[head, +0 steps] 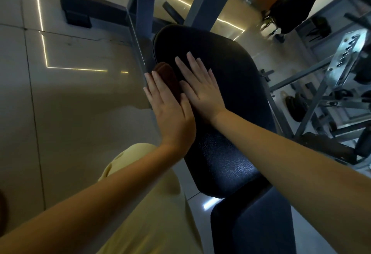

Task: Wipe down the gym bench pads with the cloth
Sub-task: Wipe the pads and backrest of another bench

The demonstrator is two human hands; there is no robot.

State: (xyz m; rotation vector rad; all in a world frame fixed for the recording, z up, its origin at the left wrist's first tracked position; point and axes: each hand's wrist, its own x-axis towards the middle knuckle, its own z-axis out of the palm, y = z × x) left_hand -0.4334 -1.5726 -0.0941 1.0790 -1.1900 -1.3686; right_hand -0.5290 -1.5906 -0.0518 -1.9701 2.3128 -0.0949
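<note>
The brown cloth [168, 76] lies on the left edge of the dark back pad [236, 77], in the upper half of it. It is bunched into a short roll whose long axis runs along the pad's length, toward the rounded top. The left hand [170, 111] covers its lower part with straight fingers laid close together. It presses down flat rather than pinching, and the far end of the cloth pokes out beyond the fingertips. The right hand [201, 90] lies flat on the bare pad just to the right, with its fingers straight and slightly fanned and nothing held. Its thumb sits right beside the cloth, though I cannot tell if the two touch. The left hand is therefore the one that has the cloth, and nearly all of the pad's surface lies to the right of it and back toward the person. A sideways stroke would probably meet the right hand first, so that hand likely has to lift or slide away. A pull down the pad's length looks open. The seat pad [253, 225] sits lower, nearer the body, with neither hand on it, and I judge it is yet to be wiped.
</note>
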